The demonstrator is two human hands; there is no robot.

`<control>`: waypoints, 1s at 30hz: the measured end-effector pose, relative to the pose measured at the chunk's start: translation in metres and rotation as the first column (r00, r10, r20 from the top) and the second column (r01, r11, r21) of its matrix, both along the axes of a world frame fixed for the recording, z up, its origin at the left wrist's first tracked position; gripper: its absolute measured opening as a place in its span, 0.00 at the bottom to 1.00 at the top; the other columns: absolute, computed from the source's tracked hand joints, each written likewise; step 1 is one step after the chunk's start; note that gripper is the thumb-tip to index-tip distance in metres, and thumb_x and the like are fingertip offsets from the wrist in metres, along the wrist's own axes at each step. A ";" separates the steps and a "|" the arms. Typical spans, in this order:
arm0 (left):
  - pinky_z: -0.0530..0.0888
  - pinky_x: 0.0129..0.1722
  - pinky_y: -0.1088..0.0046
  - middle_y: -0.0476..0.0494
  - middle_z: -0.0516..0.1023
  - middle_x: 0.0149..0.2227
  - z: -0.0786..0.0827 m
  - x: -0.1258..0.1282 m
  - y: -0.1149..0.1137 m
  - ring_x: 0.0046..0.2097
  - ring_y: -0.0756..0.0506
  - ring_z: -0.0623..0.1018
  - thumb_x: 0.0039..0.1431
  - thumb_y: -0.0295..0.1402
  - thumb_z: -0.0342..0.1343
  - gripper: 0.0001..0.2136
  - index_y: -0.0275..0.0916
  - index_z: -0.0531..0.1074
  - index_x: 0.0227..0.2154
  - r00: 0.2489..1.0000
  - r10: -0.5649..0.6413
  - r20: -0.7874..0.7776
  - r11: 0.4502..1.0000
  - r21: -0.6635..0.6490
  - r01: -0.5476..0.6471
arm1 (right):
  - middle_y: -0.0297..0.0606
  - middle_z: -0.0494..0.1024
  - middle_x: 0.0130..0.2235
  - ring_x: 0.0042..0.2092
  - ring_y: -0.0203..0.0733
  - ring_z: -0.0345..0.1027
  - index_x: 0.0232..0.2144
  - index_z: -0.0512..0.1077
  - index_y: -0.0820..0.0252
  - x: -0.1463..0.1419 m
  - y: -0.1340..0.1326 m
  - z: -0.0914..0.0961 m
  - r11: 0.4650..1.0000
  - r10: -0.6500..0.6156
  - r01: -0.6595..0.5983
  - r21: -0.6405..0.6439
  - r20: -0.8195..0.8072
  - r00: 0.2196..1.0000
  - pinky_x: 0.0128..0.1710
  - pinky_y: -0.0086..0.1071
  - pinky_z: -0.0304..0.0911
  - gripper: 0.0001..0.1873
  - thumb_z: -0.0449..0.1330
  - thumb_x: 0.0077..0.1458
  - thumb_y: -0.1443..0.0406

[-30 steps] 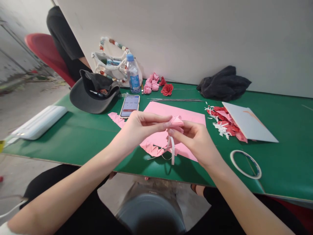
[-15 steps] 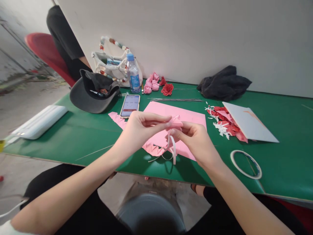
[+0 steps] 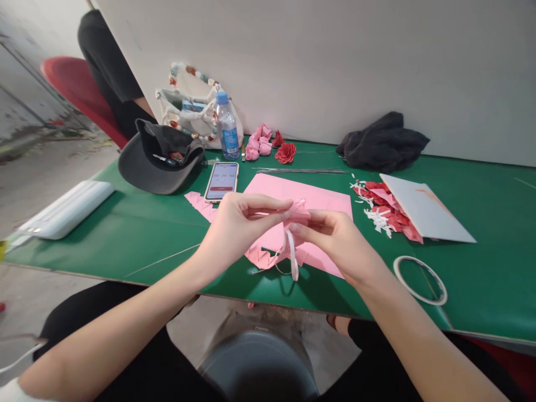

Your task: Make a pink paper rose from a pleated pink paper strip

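Note:
Between my two hands, above the green table, is a small pink paper flower of folded layers. My left hand pinches its upper left part between thumb and fingertips. From the right, my right hand grips its lower part, thumb in front. A white strip of tape hangs in a loop below the flower. Beneath lies a flat pink paper sheet. A zigzag-cut pink paper strip rests at the sheet's near left edge, partly behind the hands.
A tape roll lies right, below paper scraps and a white board. Behind stand finished paper flowers, thin wires, a bottle and a black cloth. A phone and cap are left.
Both hands keep their hold on the pink flower, with its upper petals slightly shifted. The hanging tape loop has swung a little to the left.

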State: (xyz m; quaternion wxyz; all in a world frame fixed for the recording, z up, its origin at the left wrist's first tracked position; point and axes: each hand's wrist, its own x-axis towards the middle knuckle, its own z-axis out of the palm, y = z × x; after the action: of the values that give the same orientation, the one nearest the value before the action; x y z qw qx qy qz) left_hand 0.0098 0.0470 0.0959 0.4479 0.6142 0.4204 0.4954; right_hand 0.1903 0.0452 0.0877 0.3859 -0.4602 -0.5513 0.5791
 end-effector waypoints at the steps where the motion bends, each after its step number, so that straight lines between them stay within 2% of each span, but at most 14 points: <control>1: 0.81 0.47 0.67 0.45 0.86 0.39 -0.001 0.000 0.000 0.44 0.41 0.83 0.51 0.33 0.69 0.07 0.41 0.84 0.34 1.000 0.000 -0.009 1.000 0.017 0.000 | 0.41 0.84 0.39 0.42 0.47 0.77 0.38 0.81 0.60 0.000 0.000 0.000 1.000 0.000 0.000 -0.006 -0.003 1.000 0.48 0.43 0.70 0.13 0.69 0.50 0.60; 5: 0.81 0.46 0.66 0.44 0.85 0.39 -0.005 0.002 -0.001 0.44 0.41 0.83 0.53 0.34 0.68 0.06 0.41 0.84 0.35 1.000 -0.001 -0.025 0.997 0.074 0.003 | 0.42 0.84 0.38 0.44 0.49 0.77 0.40 0.81 0.60 -0.001 0.000 0.001 0.999 0.020 -0.021 -0.026 -0.037 0.999 0.50 0.44 0.69 0.16 0.69 0.50 0.58; 12: 0.79 0.47 0.68 0.45 0.84 0.41 -0.005 0.001 -0.002 0.45 0.43 0.82 0.58 0.35 0.64 0.05 0.44 0.84 0.35 0.993 -0.024 -0.112 0.992 0.116 0.037 | 0.40 0.83 0.40 0.46 0.46 0.76 0.40 0.81 0.58 0.002 0.003 -0.004 0.993 0.070 -0.085 -0.084 -0.173 0.982 0.51 0.41 0.68 0.15 0.70 0.50 0.59; 16: 0.77 0.47 0.70 0.46 0.82 0.43 -0.008 -0.001 -0.001 0.47 0.44 0.80 0.62 0.34 0.60 0.07 0.48 0.83 0.39 0.983 -0.086 -0.164 0.982 0.152 0.112 | 0.37 0.83 0.38 0.43 0.43 0.76 0.37 0.81 0.56 0.005 0.006 -0.008 0.985 0.097 -0.128 -0.119 -0.239 0.966 0.49 0.40 0.69 0.12 0.71 0.49 0.60; 20: 0.77 0.46 0.69 0.45 0.80 0.45 -0.006 -0.004 0.001 0.48 0.44 0.79 0.64 0.31 0.57 0.09 0.47 0.83 0.40 0.964 -0.171 -0.205 0.971 0.130 0.200 | 0.36 0.82 0.35 0.38 0.40 0.75 0.33 0.81 0.57 0.006 0.009 -0.011 0.986 0.073 -0.104 -0.130 -0.220 0.973 0.47 0.38 0.69 0.08 0.71 0.48 0.62; 23: 0.76 0.45 0.71 0.45 0.81 0.40 0.000 -0.004 0.001 0.44 0.45 0.80 0.62 0.29 0.58 0.07 0.43 0.82 0.37 0.964 -0.147 -0.220 0.979 0.107 0.174 | 0.34 0.81 0.34 0.37 0.38 0.74 0.31 0.81 0.58 0.006 0.009 -0.012 0.988 0.077 -0.098 -0.115 -0.179 0.981 0.46 0.36 0.68 0.08 0.72 0.46 0.64; 26: 0.77 0.43 0.71 0.45 0.82 0.41 0.006 -0.004 0.002 0.45 0.44 0.80 0.60 0.34 0.62 0.05 0.43 0.80 0.38 0.966 -0.092 -0.241 0.993 0.048 0.106 | 0.34 0.81 0.34 0.38 0.40 0.74 0.32 0.81 0.57 0.006 0.009 -0.011 0.991 0.092 -0.104 -0.088 -0.128 0.988 0.48 0.38 0.67 0.07 0.70 0.47 0.64; 30: 0.78 0.38 0.71 0.42 0.82 0.44 0.008 -0.008 0.007 0.47 0.40 0.80 0.55 0.41 0.65 0.10 0.42 0.82 0.37 0.953 -0.118 -0.280 0.993 -0.017 0.118 | 0.34 0.81 0.33 0.40 0.41 0.74 0.32 0.81 0.57 0.005 0.008 -0.008 0.994 0.097 -0.100 -0.045 -0.073 0.993 0.49 0.38 0.67 0.07 0.70 0.48 0.63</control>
State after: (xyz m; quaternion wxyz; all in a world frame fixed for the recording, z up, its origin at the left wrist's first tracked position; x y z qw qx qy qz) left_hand 0.0020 0.0538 0.1043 0.4126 0.7023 0.4420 0.3757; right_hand 0.1952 0.0531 0.0801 0.3650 -0.4207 -0.5450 0.6267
